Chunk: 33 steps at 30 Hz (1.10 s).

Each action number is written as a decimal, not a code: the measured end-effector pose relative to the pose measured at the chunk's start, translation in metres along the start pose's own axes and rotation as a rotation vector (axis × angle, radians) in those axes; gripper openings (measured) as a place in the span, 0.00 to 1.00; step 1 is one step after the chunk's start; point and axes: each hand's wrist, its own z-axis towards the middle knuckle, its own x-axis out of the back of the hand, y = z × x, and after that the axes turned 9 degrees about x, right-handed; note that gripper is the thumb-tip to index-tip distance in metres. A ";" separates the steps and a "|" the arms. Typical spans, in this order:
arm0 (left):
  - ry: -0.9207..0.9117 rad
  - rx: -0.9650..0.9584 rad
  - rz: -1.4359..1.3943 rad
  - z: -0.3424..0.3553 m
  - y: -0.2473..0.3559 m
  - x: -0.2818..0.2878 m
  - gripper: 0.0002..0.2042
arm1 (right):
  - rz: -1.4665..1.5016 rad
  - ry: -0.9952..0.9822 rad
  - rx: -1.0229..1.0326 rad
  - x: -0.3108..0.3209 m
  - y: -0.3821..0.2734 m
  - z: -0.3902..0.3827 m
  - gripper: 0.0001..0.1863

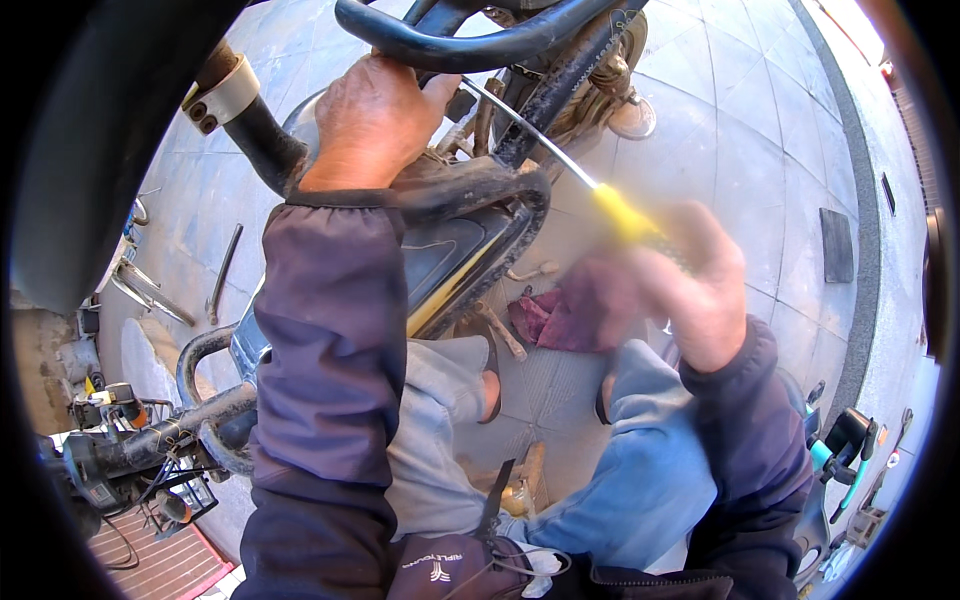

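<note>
My left hand (370,120) rests on the dark frame of a motorbike (470,210), its fingers curled under a black curved tube (470,45) at the top. My right hand (700,280), blurred, grips the yellow handle of a long screwdriver (620,210). Its thin metal shaft runs up and to the left, and the tip reaches the bike's parts just beside my left thumb. Both forearms wear dark purple sleeves. My knees in blue jeans show below.
A dark red rag (560,315) lies on the grey paved ground under the bike. A metal bar (225,270) lies at the left. More scooter parts (130,450) stand at the lower left, a teal scooter (850,450) at the lower right.
</note>
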 end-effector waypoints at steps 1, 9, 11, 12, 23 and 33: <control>0.006 -0.010 0.016 0.001 -0.001 0.000 0.25 | 0.018 0.000 -0.004 -0.001 0.001 0.000 0.13; -0.043 0.027 0.104 -0.003 0.011 0.004 0.21 | -0.044 -0.007 0.078 -0.001 0.019 -0.001 0.16; -0.028 0.021 0.130 -0.004 0.013 0.006 0.21 | -0.064 -0.021 0.126 -0.001 0.026 -0.001 0.17; -0.022 0.019 0.135 -0.004 0.013 0.006 0.21 | -0.068 -0.019 0.153 -0.002 0.029 0.000 0.18; 0.030 -0.049 0.101 -0.003 0.009 0.001 0.22 | -0.019 0.002 0.220 0.005 0.048 0.002 0.19; 0.012 -0.067 0.071 -0.001 0.005 0.000 0.21 | -0.006 -0.019 0.264 0.006 0.058 0.005 0.20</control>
